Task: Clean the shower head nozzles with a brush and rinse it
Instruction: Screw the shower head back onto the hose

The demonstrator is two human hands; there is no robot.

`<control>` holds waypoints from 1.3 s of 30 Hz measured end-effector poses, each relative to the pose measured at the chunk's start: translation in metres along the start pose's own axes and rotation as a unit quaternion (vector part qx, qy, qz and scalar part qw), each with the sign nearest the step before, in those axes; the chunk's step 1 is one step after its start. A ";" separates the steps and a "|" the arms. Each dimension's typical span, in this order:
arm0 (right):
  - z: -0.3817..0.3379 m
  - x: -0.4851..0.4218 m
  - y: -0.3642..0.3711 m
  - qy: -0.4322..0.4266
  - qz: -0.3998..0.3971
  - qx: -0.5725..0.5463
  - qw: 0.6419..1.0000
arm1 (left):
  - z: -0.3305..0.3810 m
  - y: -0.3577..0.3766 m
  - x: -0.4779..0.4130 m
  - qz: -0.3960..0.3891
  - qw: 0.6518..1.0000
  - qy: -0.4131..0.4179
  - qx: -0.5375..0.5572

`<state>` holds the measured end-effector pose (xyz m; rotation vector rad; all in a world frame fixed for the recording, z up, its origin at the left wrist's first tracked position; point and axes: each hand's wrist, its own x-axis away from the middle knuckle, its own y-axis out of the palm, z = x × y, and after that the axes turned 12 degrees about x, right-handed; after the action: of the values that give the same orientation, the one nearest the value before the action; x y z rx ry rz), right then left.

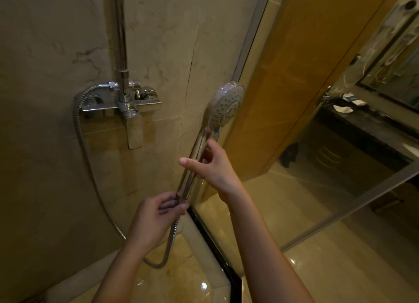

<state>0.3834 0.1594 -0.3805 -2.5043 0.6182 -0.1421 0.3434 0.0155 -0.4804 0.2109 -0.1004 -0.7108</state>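
A chrome hand-held shower head (227,104) stands nearly upright in front of the glass panel, its round nozzle face turned to the right. My right hand (212,166) grips the middle of its long handle, thumb stretched out to the left. My left hand (156,218) holds the bottom end of the handle, where the ribbed metal hose (171,241) joins it. The hose loops down near the floor and climbs on the left to the wall mixer (123,100). No brush is in sight.
A chrome riser pipe (120,30) runs up the beige marble wall above the mixer's spout (135,132). A glass shower panel (294,144) closes the right side, with a dark counter (362,125) and mirror beyond. The glossy tiled floor (181,280) lies below.
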 end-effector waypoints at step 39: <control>-0.012 0.016 -0.018 -0.016 -0.245 -0.142 0.959 | 0.020 0.005 0.020 0.044 0.996 0.010 0.074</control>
<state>0.4024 0.1592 -0.3607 -2.8893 -0.0136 -0.2046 0.3587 0.0030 -0.4591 0.3537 -0.1422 -0.6141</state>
